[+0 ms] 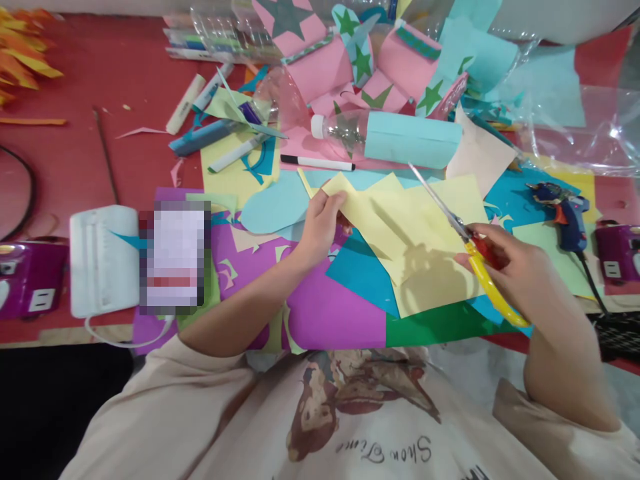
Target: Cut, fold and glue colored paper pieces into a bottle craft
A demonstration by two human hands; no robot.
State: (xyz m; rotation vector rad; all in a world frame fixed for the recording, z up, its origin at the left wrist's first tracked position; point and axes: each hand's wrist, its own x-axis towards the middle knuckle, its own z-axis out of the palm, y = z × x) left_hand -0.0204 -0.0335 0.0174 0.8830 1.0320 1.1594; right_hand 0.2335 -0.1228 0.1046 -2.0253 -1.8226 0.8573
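Observation:
Pinched at its left end by my left hand [323, 223] is a pale yellow sheet of paper [435, 233] with a zigzag-cut edge. My right hand [515, 263] grips a pair of scissors [480, 273] with yellow and red handles. The blades point up and left over the yellow sheet and cast a shadow on it; whether they are slightly parted I cannot tell. Beneath the sheet lie purple [340, 300], blue [363, 267] and green papers. Beyond it, a clear plastic bottle [390, 137] wrapped in light blue paper rests on its side.
Pink paper-covered pieces [320, 70] with green stars crowd the back. A black-and-white marker [317, 163] lies before the bottle. Other pens and a second pair of scissors [260, 127] sit left of it. A blue glue gun [570, 213] is at right, a phone [175, 257] at left.

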